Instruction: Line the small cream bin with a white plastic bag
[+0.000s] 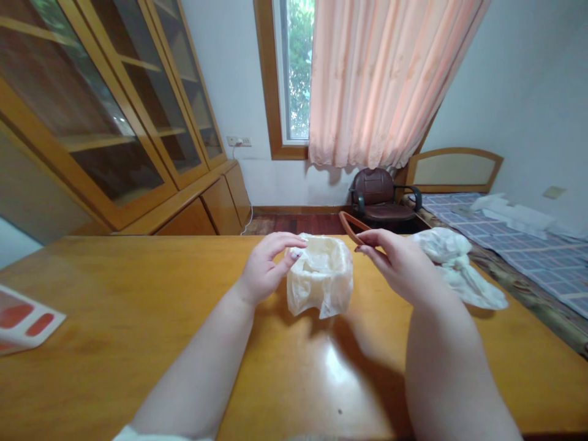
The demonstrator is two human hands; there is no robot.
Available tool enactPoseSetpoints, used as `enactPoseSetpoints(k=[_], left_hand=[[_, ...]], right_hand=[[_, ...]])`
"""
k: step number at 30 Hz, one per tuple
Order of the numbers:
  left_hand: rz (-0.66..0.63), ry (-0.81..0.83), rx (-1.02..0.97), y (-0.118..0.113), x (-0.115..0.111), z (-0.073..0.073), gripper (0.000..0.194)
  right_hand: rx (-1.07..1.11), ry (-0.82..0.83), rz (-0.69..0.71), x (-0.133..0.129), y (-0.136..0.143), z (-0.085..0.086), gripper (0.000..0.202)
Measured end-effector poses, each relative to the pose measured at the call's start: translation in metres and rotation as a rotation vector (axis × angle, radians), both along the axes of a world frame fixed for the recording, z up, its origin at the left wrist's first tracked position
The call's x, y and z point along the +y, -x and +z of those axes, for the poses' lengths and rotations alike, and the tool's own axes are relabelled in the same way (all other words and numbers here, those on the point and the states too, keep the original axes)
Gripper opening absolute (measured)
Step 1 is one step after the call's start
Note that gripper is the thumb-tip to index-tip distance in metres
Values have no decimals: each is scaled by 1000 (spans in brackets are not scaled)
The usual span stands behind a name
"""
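Observation:
A small trash bin (316,288) stands on the wooden table, lined with a thin whitish plastic bag that is folded over its rim and hangs down outside. My left hand (271,263) is at the bin's left rim, its fingers and thumb curled around the bag-covered edge. To the right of the bin, my right hand (390,257) pinches a brown rim ring (350,226) between thumb and fingers. The ring is tilted and held in the air, apart from the bin. Part of it is hidden behind my fingers.
Crumpled white plastic bags (468,275) lie at the table's right side. A white and red object (30,321) sits at the left edge. Beyond the table (138,343) are a glass-door cabinet (124,177), a brown chair (379,196) and a bed (528,251).

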State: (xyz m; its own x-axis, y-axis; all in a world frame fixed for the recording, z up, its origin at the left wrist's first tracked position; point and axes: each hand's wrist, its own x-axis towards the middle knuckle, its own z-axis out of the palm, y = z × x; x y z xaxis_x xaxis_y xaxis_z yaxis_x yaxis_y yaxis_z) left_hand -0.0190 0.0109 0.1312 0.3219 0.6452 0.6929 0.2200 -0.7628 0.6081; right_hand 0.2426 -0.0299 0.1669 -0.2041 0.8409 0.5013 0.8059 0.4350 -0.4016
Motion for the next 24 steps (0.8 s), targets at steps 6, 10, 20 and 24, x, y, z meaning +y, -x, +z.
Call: enactPoseSetpoints(k=[6,10,20,24], left_hand=[[-82,486,-381,-18,-10,-1,48],[-54,665,-527,-25,-12,1,60],[252,665,-423,-16,-5,10,69],[341,644,-173,-12,0,3,67]], right_hand=[[-37,-343,376,-3,44,-13,22],[-114,-414,403,2,57,-29,22],[-137,-438,286,14,36,-26,13],[-125,-382,314,18,24,-24,12]])
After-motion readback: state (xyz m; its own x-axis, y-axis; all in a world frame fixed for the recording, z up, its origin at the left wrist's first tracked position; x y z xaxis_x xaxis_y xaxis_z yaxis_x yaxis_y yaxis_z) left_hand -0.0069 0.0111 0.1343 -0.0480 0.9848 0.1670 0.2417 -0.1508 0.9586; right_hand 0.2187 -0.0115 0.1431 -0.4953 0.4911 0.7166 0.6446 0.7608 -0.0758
